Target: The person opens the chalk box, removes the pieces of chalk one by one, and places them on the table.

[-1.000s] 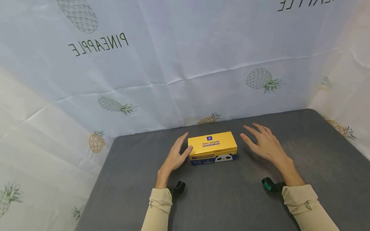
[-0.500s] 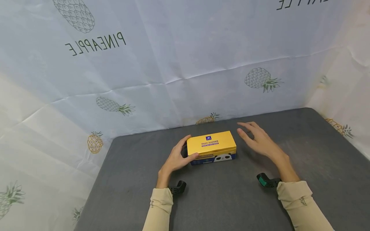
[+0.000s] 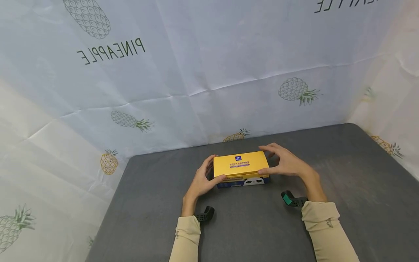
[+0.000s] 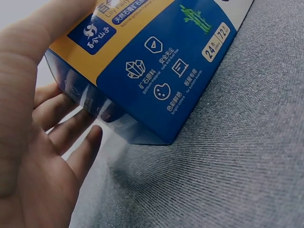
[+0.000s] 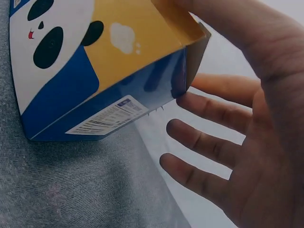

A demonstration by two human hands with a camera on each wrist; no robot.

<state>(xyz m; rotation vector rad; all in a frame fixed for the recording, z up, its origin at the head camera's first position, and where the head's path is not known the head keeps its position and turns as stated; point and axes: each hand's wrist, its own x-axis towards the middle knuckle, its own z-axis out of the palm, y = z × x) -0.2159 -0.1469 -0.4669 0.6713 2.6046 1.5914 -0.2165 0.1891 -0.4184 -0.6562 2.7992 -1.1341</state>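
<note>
A yellow and blue chalk box point(image 3: 240, 163) with a panda on its front lies on the grey table. My left hand point(image 3: 200, 182) holds its left end, thumb along the front and fingers round toward the back. At the opposite end my right hand point(image 3: 288, 162) grips the box, its thumb at the front top edge and its fingers at the back corner. In the left wrist view the box point(image 4: 152, 90) shows printed icons and "24 colors". A white barcode label point(image 5: 111, 116) is on the end facing the right wrist view, where a lid edge stands slightly apart.
The grey table point(image 3: 242, 229) extends around the box. Behind it hangs a pale curtain point(image 3: 203, 65) printed with pineapples, which also runs along both sides. Each wrist wears a black strap mount, the right one point(image 3: 292, 199) with a green patch.
My right hand has moved left from beside the box onto its right end. My left hand has closed in on the left end, its thumb now over the front. The box stays in place.
</note>
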